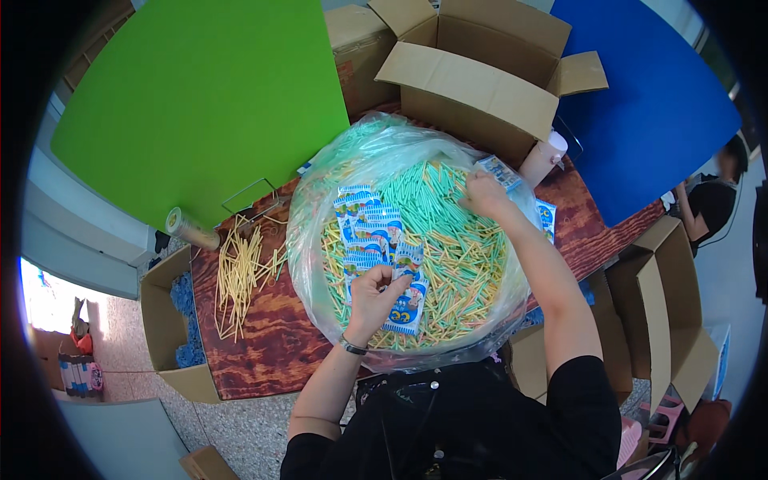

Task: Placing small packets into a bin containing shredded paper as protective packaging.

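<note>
A large clear plastic bag lies spread open on the table, filled with thin green sticks and yellow sticks. Several blue-and-white packets rest on top at the left. My left hand pinches a small printed packet between thumb and fingers, just above another packet. At the bag's far right, my right hand is closed over the green sticks, beside a stack of small packets. Its fingertips are hidden, so what it grips does not show.
On the reddish wood-grain table, loose yellow sticks lie left of the bag. A cylindrical container and a pale cylinder flank it. An open cardboard box stands behind, between green and blue panels. Another person is at far right.
</note>
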Motion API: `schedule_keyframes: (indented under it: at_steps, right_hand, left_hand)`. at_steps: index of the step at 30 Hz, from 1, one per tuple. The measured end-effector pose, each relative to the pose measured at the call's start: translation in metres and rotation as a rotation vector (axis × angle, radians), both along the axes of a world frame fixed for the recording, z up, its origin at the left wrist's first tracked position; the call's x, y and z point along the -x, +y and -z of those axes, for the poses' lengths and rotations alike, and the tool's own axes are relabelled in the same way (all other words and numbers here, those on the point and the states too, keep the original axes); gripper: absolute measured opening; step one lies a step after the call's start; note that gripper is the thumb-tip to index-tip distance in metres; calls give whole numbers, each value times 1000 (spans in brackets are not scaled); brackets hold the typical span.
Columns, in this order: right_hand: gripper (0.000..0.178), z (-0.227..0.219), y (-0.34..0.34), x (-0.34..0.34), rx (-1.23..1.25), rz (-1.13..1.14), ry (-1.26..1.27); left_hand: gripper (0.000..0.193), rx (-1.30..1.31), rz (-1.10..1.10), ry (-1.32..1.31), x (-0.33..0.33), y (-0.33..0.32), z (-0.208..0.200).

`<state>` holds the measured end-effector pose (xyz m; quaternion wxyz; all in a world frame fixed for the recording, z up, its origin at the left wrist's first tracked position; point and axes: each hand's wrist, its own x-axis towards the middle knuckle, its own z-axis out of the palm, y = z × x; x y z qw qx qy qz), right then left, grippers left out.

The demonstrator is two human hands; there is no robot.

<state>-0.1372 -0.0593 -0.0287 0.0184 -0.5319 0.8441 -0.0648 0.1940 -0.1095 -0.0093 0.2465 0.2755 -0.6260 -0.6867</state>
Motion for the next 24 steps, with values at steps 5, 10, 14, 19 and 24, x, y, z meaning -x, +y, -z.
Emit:
schedule_keyframes:
  at_steps: [5, 10, 14, 19, 24]
  right_hand:
    - [43, -9, -8, -16, -195, 102, -64]
    - [38, -9, -2, -8, -214, 59, -175]
    - [35, -10, 10, 8, -93, -24, -207]
    - [30, -78, 25, -31, 30, -73, -958]
    - [26, -171, 37, -92, -122, -403, -758]
  left_hand:
    - [7, 37, -38, -21, -4, -2, -1]
    - [9, -13, -70, 12, 0, -1, -11]
    - [6, 71, -65, -13, 2, -2, -7]
    - [6, 103, -124, 12, 2, -3, -1]
    - [12, 435, -193, -40, 4, -4, -9]
